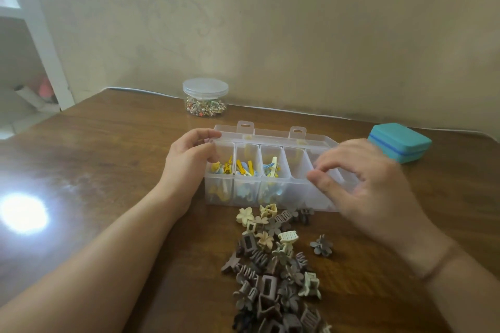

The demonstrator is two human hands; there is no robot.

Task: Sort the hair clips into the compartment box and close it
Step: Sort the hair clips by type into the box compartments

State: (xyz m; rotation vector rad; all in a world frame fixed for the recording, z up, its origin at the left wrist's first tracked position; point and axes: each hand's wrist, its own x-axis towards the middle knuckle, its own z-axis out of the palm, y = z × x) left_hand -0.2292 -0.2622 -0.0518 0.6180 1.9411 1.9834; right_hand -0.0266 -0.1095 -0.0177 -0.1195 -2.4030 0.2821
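Watching the box: clear box [273, 192] lies across the table [113, 159], long axis running left to right, lid folded back behind it with 2 latch tabs standing up.
Compartments: 5 in the front row; the 3 on the left hold yellow and blue clips [244, 167], the 2 on the right look empty.
Left hand [186, 162]: at the box's left end, thumb and fingers curled on its upper corner, gripping it steady.
Right hand [370, 186]: over the box's right end, blurred; fingers bent, thumb and forefinger near each other; I cannot tell if they pinch anything.
Pile [273, 273]: brown, grey and cream claw clips heaped on the near side of the box, its far edge touching the front wall; 1 grey flower clip [322, 244] lies apart to the right.
Key relation: pile sits toward the person from both hands, below and left of the right hand, which is nearer and looks free to reach; empty cells lie just under it.
Progress: early, I judge; most clips unsorted, lid open.
Elsewhere: lidded jar [205, 97] and teal case [399, 143] at the back.
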